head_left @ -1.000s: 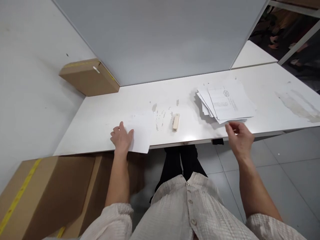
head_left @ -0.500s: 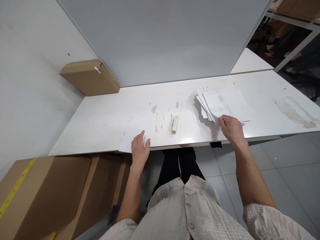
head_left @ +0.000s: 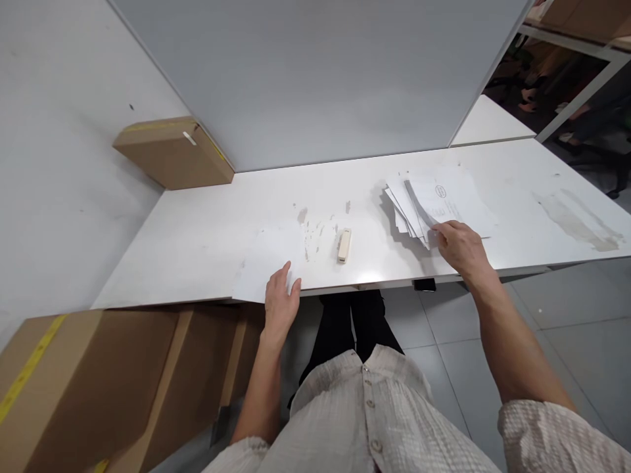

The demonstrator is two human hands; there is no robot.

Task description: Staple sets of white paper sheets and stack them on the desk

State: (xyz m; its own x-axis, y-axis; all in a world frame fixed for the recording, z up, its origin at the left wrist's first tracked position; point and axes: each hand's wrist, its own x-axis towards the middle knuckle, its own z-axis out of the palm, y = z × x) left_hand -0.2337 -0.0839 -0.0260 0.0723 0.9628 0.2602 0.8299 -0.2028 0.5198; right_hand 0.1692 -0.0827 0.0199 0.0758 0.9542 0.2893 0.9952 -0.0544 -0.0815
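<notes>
My right hand (head_left: pixel 461 246) pinches the near-left corner of the top paper sheet (head_left: pixel 434 205), whose left edge curls up off the stack. Beneath it a loose, uneven stack of papers (head_left: pixel 401 210) lies on the white table (head_left: pixel 340 184). Over the table's front edge rests my left hand (head_left: pixel 282 299), fingers apart, beside a blank white sheet (head_left: pixel 266 259); whether it touches that sheet I cannot tell. Between my hands lies a small cream-coloured oblong object (head_left: pixel 344 246), perhaps a stapler, apart from both.
A cardboard box (head_left: pixel 177 154) stands at the table's back left, against the wall. Larger cardboard boxes (head_left: pixel 113 374) fill the floor at lower left. A grey panel (head_left: pixel 325 79) rises behind the table. Stains mark the tabletop.
My right hand has moved slightly right and up, lifting and curling the top sheet's left edge away from the stack. My left hand has shifted a little right and down.
</notes>
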